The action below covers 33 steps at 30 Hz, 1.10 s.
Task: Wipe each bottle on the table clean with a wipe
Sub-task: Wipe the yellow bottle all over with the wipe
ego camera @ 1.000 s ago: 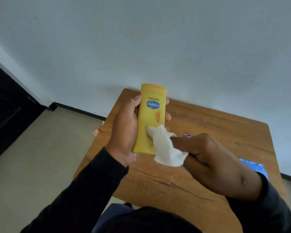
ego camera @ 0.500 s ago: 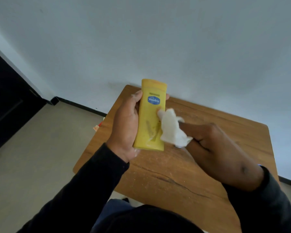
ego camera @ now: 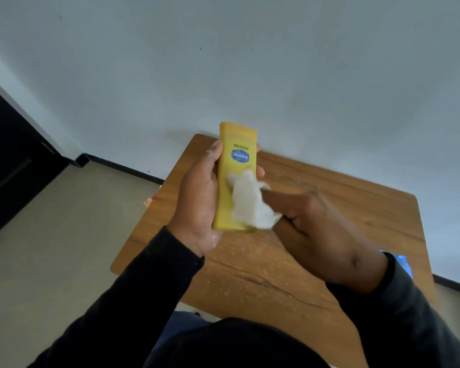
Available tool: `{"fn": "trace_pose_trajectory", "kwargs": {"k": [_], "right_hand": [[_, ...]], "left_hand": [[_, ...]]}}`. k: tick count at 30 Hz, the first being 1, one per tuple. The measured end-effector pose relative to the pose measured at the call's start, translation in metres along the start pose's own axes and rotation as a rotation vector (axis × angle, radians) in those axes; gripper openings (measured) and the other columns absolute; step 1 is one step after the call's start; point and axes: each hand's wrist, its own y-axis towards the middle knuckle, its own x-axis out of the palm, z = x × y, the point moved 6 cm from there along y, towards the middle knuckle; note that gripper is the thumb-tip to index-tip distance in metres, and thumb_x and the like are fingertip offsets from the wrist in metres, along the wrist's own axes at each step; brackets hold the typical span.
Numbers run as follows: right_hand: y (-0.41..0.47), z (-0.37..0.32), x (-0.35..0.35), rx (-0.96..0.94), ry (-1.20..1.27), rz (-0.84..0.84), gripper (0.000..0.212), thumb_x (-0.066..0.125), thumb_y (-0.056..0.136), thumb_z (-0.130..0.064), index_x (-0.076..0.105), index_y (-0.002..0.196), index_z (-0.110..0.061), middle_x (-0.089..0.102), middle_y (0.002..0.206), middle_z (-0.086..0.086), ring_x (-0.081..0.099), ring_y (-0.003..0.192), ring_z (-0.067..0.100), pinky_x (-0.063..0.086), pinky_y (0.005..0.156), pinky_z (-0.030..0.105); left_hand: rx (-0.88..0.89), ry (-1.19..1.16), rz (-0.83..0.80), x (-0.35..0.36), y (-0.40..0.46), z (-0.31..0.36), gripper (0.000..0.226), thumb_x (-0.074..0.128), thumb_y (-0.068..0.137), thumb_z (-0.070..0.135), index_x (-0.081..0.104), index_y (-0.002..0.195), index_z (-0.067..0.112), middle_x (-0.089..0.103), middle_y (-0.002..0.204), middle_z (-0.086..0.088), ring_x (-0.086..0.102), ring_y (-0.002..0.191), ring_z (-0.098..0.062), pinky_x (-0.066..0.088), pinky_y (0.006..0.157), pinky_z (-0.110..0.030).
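One blue packet (ego camera: 401, 261), half hidden by sleeve (ego camera: 398, 314)

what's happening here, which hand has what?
A person is cleaning a yellow Vaseline bottle above a wooden table. The left hand grips the bottle, held off the table with its label facing the camera. The right hand holds a crumpled white wipe against the lower front of the bottle. A blue packet shows at the table's right edge, mostly hidden by the right arm.

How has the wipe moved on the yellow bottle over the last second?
Yes. The wipe slid up the yellow bottle toward its blue label, then back down over the lower front.
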Motion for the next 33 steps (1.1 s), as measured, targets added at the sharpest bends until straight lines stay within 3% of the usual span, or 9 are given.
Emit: {"fn": "trace_pose_trajectory", "kwargs": {"k": [3, 6, 12, 15, 20, 24, 27, 30, 33], "right_hand": [[-0.003, 0.008, -0.005, 0.022, 0.026, 0.007, 0.019, 0.044, 0.092, -0.014, 0.056, 0.086, -0.027, 0.049, 0.057, -0.003, 0.043, 0.046, 0.017, 0.038, 0.044, 0.036], [-0.014, -0.008, 0.005, -0.08, 0.191, -0.136, 0.024, 0.048, 0.092, -0.001, 0.063, 0.091, -0.021, 0.046, 0.059, -0.005, 0.04, 0.049, 0.018, 0.037, 0.047, 0.036], [-0.008, 0.013, -0.006, -0.012, 0.124, 0.006, 0.024, 0.049, 0.092, -0.006, 0.055, 0.082, -0.027, 0.048, 0.055, -0.003, 0.04, 0.045, 0.015, 0.035, 0.044, 0.035], [-0.015, -0.003, 0.003, -0.089, 0.205, -0.087, 0.041, 0.049, 0.091, 0.003, 0.046, 0.081, -0.038, 0.044, 0.058, -0.007, 0.037, 0.049, 0.016, 0.035, 0.046, 0.037], [-0.01, 0.016, -0.002, 0.031, -0.016, 0.05, 0.027, 0.043, 0.093, -0.02, 0.043, 0.081, -0.045, 0.044, 0.054, -0.006, 0.041, 0.045, 0.018, 0.035, 0.042, 0.039], [-0.016, -0.008, 0.007, -0.062, 0.073, -0.092, 0.023, 0.04, 0.089, -0.017, 0.062, 0.094, -0.021, 0.045, 0.063, -0.01, 0.041, 0.052, 0.011, 0.039, 0.05, 0.035], [-0.01, -0.011, 0.012, -0.066, 0.015, -0.062, 0.019, 0.041, 0.09, -0.019, 0.055, 0.093, -0.031, 0.047, 0.063, -0.01, 0.043, 0.052, 0.013, 0.038, 0.05, 0.036], [-0.008, 0.007, 0.003, 0.033, -0.106, 0.043, 0.011, 0.04, 0.092, -0.025, 0.046, 0.089, -0.034, 0.042, 0.054, -0.007, 0.04, 0.044, 0.017, 0.033, 0.042, 0.035], [-0.013, 0.001, 0.006, -0.012, -0.031, -0.033, 0.012, 0.04, 0.091, -0.022, 0.048, 0.087, -0.029, 0.044, 0.057, -0.006, 0.042, 0.047, 0.016, 0.035, 0.044, 0.037]], "left_hand": [[0.041, -0.009, 0.029, -0.004, 0.003, 0.004, 0.057, 0.029, 0.107, 0.04, 0.058, 0.134, -0.001, 0.069, 0.116, -0.021, 0.067, 0.081, -0.022, 0.056, 0.072, -0.036], [-0.022, 0.006, 0.009, -0.004, 0.003, 0.003, 0.061, 0.027, 0.106, 0.045, 0.058, 0.133, 0.0, 0.068, 0.095, -0.017, 0.063, 0.069, -0.025, 0.052, 0.065, -0.037], [0.055, -0.064, 0.078, -0.003, 0.007, 0.005, 0.054, 0.027, 0.108, 0.037, 0.063, 0.125, 0.0, 0.071, 0.112, -0.018, 0.068, 0.08, -0.022, 0.058, 0.066, -0.035], [0.03, -0.008, 0.102, -0.006, 0.007, 0.002, 0.059, 0.025, 0.107, 0.041, 0.061, 0.129, 0.0, 0.069, 0.096, -0.018, 0.063, 0.069, -0.025, 0.054, 0.06, -0.034], [0.115, -0.047, 0.222, -0.009, 0.009, 0.003, 0.052, 0.026, 0.108, 0.035, 0.058, 0.133, 0.001, 0.07, 0.12, -0.017, 0.068, 0.082, -0.019, 0.057, 0.063, -0.031], [0.055, -0.064, 0.217, -0.01, 0.009, -0.003, 0.058, 0.027, 0.106, 0.042, 0.06, 0.13, 0.001, 0.067, 0.1, -0.017, 0.063, 0.069, -0.023, 0.054, 0.057, -0.033], [0.016, -0.104, 0.212, -0.006, 0.009, -0.006, 0.058, 0.029, 0.105, 0.043, 0.061, 0.13, 0.001, 0.067, 0.092, -0.013, 0.062, 0.067, -0.023, 0.052, 0.059, -0.034], [0.153, -0.11, 0.293, -0.012, 0.012, 0.002, 0.05, 0.027, 0.108, 0.035, 0.062, 0.123, 0.002, 0.072, 0.099, -0.01, 0.066, 0.073, -0.018, 0.055, 0.059, -0.032], [0.138, -0.104, 0.304, -0.015, 0.011, -0.001, 0.053, 0.029, 0.106, 0.039, 0.064, 0.121, 0.003, 0.07, 0.096, -0.011, 0.063, 0.071, -0.021, 0.053, 0.061, -0.035]]}}
